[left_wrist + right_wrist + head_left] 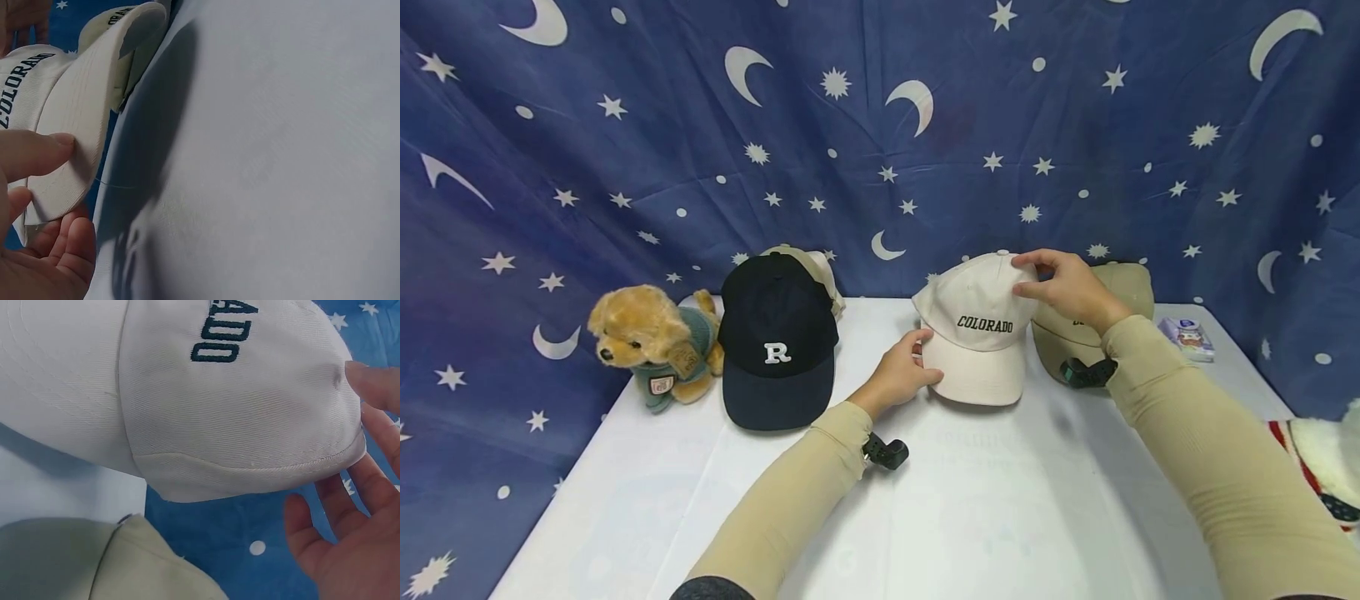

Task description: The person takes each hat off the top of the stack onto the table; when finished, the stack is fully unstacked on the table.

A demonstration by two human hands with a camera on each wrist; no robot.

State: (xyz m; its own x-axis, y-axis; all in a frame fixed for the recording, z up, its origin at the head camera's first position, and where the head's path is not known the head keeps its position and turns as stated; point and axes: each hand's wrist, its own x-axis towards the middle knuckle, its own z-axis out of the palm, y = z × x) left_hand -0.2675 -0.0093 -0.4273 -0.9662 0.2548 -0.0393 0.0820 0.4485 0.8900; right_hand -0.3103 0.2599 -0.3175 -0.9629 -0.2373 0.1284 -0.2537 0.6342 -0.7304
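An off-white baseball cap [973, 287] with COLORADO stitched on its front is held upright over the white table, brim toward me. My left hand [898, 372] pinches the side of its brim; in the left wrist view the thumb [37, 153] lies on top of the brim [78, 115] and fingers are underneath. With my right hand [1066, 287] I grip the upper right of the crown. The right wrist view has that thumb [375, 384] on the crown's front and fingers around the edge. Partly hidden behind my right wrist is a khaki cap [1126, 287].
To the left stands a black cap [778, 304] with a white R, lighter caps [827, 271] behind it. A plush dog [643, 329] sits beside it. A small purple packet [1187, 337] lies at right; a white plush item [1322, 454] edges in. A starry curtain [850, 108] hangs behind.
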